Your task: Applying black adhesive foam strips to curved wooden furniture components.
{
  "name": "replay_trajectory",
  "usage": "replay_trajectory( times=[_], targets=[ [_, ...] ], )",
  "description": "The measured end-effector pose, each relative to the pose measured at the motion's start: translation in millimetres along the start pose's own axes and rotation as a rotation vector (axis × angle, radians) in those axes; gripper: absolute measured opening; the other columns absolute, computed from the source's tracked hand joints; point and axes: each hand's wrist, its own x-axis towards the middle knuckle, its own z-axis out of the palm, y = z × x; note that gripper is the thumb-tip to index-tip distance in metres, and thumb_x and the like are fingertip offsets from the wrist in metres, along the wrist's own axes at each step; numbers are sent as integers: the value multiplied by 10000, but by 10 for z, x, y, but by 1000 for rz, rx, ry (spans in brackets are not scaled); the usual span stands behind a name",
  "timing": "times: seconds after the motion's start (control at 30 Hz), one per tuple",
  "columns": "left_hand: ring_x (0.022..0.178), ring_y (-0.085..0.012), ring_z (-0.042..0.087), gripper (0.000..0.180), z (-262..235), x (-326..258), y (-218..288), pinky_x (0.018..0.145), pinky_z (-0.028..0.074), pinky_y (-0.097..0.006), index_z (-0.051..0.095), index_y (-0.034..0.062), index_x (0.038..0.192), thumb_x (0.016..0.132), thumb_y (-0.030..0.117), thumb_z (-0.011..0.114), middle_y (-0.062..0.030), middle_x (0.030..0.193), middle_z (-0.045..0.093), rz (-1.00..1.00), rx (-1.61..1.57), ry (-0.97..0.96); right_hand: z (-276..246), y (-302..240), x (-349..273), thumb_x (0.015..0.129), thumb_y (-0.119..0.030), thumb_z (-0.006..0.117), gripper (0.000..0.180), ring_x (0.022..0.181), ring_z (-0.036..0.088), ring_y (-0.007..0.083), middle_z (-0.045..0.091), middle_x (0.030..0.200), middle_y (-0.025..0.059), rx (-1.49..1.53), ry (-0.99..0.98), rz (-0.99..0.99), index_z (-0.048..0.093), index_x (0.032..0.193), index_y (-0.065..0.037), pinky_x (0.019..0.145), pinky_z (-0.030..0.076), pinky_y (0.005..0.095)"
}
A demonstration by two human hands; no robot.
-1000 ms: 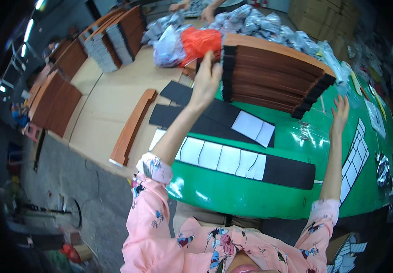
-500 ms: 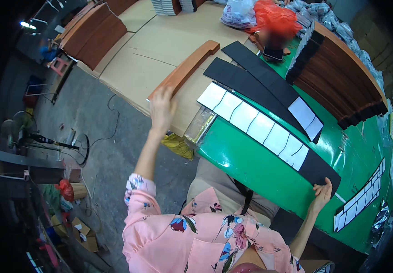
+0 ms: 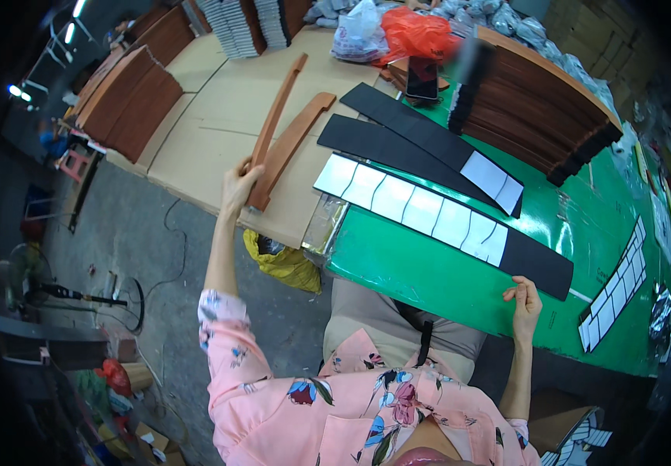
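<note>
My left hand (image 3: 242, 182) is closed around the lower end of a narrow brown curved strip (image 3: 279, 109), which looks wooden and is tilted on its edge. Just to its right, a second brown strip (image 3: 293, 147) lies on the cardboard. My right hand (image 3: 525, 307) rests over the green tabletop's near edge, fingers loosely bent and apart, holding nothing. Beyond its fingertips lies a long black strip (image 3: 541, 260) with a row of white rectangular pieces (image 3: 413, 206) along most of its length. Two more black strips (image 3: 405, 155) cross behind it, one carrying white pieces at its right end.
A tall stack of brown curved strips (image 3: 537, 109) stands at the back right, another (image 3: 130, 101) at far left. White-pieced sheets (image 3: 615, 283) lie on the green table (image 3: 405, 256) at right. Plastic bags (image 3: 413, 35) and a phone (image 3: 422, 79) sit behind. A yellow bag (image 3: 281, 260) hangs below the cardboard edge.
My left hand has separated one brown strip from the other and moved it left. My right hand has drawn back slightly from the black strip's end. The whole view has shifted.
</note>
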Motion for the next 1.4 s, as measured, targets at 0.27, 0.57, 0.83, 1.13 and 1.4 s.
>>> replay_trajectory(
  times=[0.27,0.57,0.83,1.13,1.4],
  targets=[
    [677,-69,557,483,627,-1196,1210,601,453,-213,558,15,1216,771,180,647,-79,924,654,42,-97,-838,553,-751,-92,714,-61,697,331,1075,538,273,613,1086,58,-608,5,-979,627,1037,-85,977,374,481],
    [937,-218,619,550,1709,-1472,1518,826,471,-311,596,-11,1152,736,336,695,-160,1055,650,172,189,-1363,456,-459,-89,657,-168,716,390,875,584,206,614,961,43,-881,-209,-684,605,1021,-85,856,429,423],
    [981,-207,599,429,1678,-1489,1159,838,455,-311,624,11,1093,763,275,693,-140,1071,634,227,-221,-975,252,-212,-15,740,-177,685,354,843,591,245,617,900,85,-739,-294,-400,576,1057,-63,734,466,356],
    [848,-165,573,294,1968,-1837,790,757,435,-273,616,7,959,689,4,731,-72,925,615,292,-268,-532,-387,6,828,771,-109,655,390,931,585,267,574,1034,89,-812,-372,-310,559,1149,-126,767,498,362],
    [876,-171,579,296,1992,-1868,720,787,438,-267,617,6,966,691,-4,727,-71,953,613,199,-339,-505,-412,65,1036,668,-144,725,478,923,559,217,499,1125,26,-965,-752,-547,570,1118,-197,662,524,340]
  ],
)
